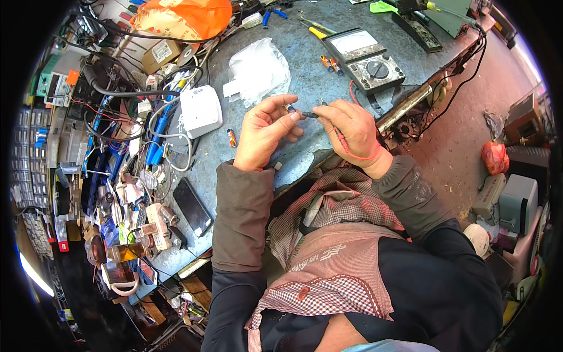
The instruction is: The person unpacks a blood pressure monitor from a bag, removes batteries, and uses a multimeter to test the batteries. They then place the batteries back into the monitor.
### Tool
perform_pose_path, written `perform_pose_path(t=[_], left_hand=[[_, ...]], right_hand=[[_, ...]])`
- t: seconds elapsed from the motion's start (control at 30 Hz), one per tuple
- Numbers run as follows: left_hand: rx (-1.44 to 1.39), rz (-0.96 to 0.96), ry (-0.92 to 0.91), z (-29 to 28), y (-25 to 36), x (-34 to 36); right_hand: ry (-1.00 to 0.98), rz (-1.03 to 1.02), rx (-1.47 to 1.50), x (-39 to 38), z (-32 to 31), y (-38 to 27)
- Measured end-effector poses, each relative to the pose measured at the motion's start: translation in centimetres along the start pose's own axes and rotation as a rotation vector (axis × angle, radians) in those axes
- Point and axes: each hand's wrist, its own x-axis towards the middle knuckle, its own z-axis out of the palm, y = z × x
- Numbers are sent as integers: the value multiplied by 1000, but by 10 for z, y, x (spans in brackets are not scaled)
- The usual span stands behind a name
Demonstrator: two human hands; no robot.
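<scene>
Above the worn blue-grey workbench [305, 161], my left hand [265, 130] pinches a small battery [290, 108] between thumb and fingers. My right hand [350, 129] is closed around test probes; the tip end of the black probe [309, 115] points at the battery. A red test lead [341, 141] runs down beside my right palm. Whether the probe tips touch the battery is too small to tell. Beyond my right hand lies an analog multimeter [365, 60] with a dial. Two more batteries [331, 65] lie beside it, and a single battery [231, 138] rests left of my left hand.
A clear plastic bag [258, 70] and a white box-shaped device [200, 111] lie at the left. Nearer is a black phone [192, 206]. Cables, tools and parts crowd the left side, with an orange bag [182, 17] behind. The bench's right edge [422, 97] drops to the floor.
</scene>
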Motion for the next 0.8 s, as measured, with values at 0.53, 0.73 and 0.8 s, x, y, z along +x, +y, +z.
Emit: perform_pose_path(t=[0.53, 0.73, 0.8], left_hand=[[773, 797, -72, 38, 8, -17], [816, 833, -88, 38, 9, -17], [808, 838, -94, 38, 10, -16]], right_hand=[[78, 839, 1100, 33, -27, -25], [50, 878, 1249, 33, -25, -31], [20, 872, 1235, 33, -25, -31]])
